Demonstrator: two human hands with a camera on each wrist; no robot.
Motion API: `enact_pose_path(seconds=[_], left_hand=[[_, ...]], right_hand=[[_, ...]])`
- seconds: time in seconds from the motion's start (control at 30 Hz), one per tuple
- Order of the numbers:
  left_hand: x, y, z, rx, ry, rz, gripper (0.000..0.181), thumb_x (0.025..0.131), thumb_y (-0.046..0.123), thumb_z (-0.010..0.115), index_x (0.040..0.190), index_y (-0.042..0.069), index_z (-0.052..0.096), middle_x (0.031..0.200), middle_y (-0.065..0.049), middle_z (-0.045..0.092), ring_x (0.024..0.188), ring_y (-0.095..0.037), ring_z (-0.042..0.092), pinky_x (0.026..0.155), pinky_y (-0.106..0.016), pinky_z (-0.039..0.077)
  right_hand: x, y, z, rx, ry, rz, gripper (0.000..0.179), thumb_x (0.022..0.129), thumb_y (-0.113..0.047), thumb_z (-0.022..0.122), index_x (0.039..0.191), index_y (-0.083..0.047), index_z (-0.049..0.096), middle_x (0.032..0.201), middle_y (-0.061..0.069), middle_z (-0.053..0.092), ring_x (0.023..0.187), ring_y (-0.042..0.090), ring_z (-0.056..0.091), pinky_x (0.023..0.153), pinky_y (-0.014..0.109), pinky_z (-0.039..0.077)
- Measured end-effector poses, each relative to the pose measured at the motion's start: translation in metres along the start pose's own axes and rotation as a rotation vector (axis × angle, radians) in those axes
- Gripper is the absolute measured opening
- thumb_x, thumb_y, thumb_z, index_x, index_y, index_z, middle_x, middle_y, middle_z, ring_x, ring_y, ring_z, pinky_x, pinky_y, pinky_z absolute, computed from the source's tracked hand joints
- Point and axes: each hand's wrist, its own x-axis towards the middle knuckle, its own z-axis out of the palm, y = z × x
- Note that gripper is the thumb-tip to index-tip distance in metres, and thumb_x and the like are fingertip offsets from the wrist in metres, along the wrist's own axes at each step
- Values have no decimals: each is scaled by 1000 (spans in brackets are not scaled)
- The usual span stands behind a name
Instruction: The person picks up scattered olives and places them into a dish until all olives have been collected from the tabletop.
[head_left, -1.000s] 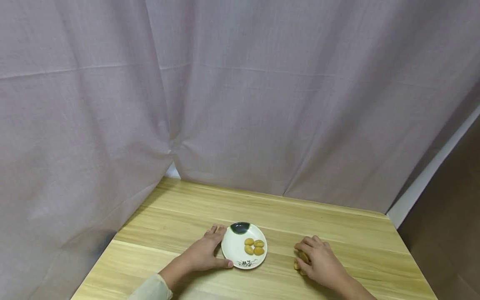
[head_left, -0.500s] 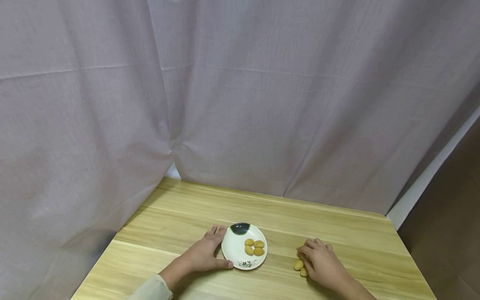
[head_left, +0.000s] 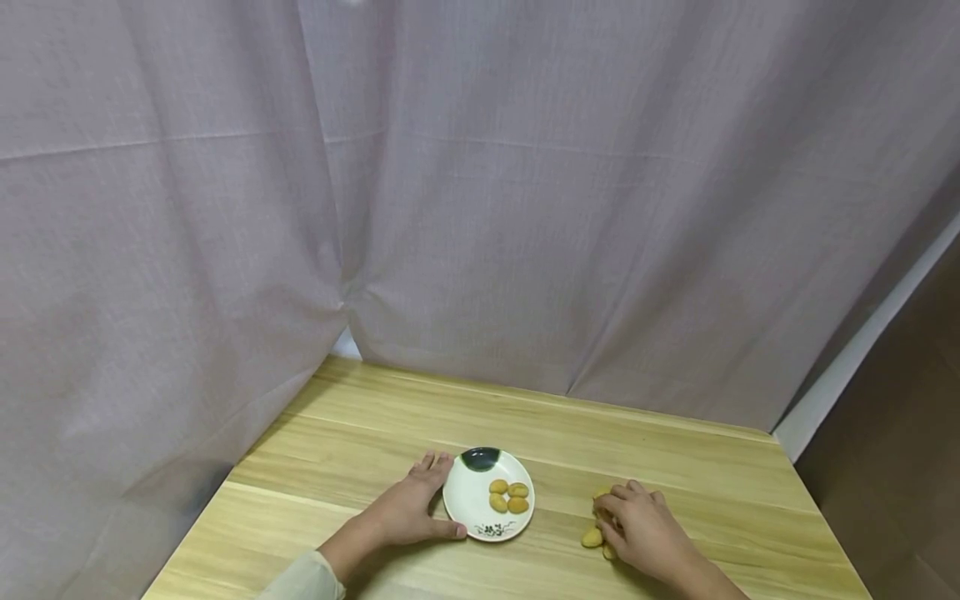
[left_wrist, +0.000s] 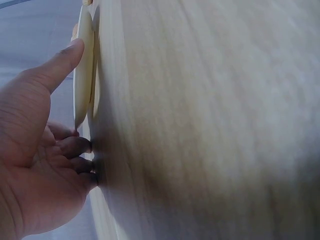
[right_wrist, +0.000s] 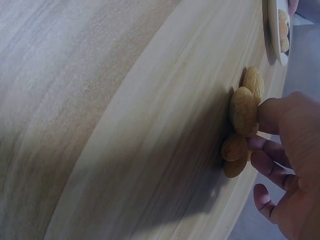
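Observation:
A small round white plate [head_left: 467, 498] with a dark green patch and a flower drawing holds several oval yellow-brown pieces [head_left: 498, 502]. My left hand [head_left: 405, 510] rests at the plate's left side, thumb and fingers spread along the rim. In the left wrist view the thumb [left_wrist: 70, 57] lies against the plate's edge. To the right, my right hand [head_left: 641, 525] bends its fingers over several more wrinkled oval pieces [right_wrist: 243, 112] on the table. Thumb and fingertips pinch among them; the palm partly hides the group. One loose piece [head_left: 592, 537] shows beside the thumb.
The wooden table [head_left: 360, 400] ends at a back edge below a grey-mauve curtain [head_left: 480, 208]. Curtain cloth also hangs along the left side. A darker brown panel [head_left: 892, 450] stands at the right. Bare wood separates the plate from the right hand.
The right hand has shifted slightly right and its fingers have drawn back, uncovering some pieces. One piece has moved a little left, nearer the front. The left hand and plate stay put.

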Motion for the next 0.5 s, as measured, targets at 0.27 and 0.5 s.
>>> enact_pose_path(seconds=[0.27,0.5], left_hand=[[0,-3,2,-12,-7,-12,124,87,66,87,175,2,26,184,-19,23,172,-47,16,135,-69,25],[-1,0,-1,-16,-2,-2,123,87,63,88,174,1,27,183,-21,24,171,-49,16,135,-71,25]], right_hand=[[1,-1,1,12,-10,-8,17,91,-19,91,103,-26,81,87,-22,59,81,0,40,72,31,40],[5,-3,-1,-19,45,0,22,88,-17,93,103,-26,80,92,-18,64,86,3,48,77,38,51]])
